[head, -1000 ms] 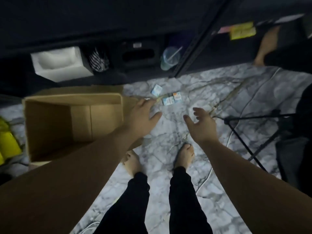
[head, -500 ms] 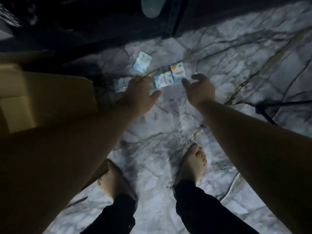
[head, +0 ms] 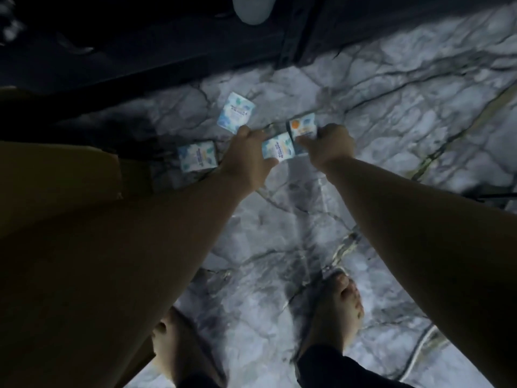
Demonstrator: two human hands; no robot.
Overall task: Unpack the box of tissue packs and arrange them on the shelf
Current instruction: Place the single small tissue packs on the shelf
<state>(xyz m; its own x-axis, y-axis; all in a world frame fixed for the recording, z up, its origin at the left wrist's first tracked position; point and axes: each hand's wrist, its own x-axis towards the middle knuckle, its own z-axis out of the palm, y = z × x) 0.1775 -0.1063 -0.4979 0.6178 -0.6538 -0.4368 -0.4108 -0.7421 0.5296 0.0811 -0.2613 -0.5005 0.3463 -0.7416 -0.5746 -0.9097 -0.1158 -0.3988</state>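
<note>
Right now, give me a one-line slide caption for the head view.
Both hands, left and right, close on two adjoining tissue packs on the marble floor; two more lie loose nearby.
</note>
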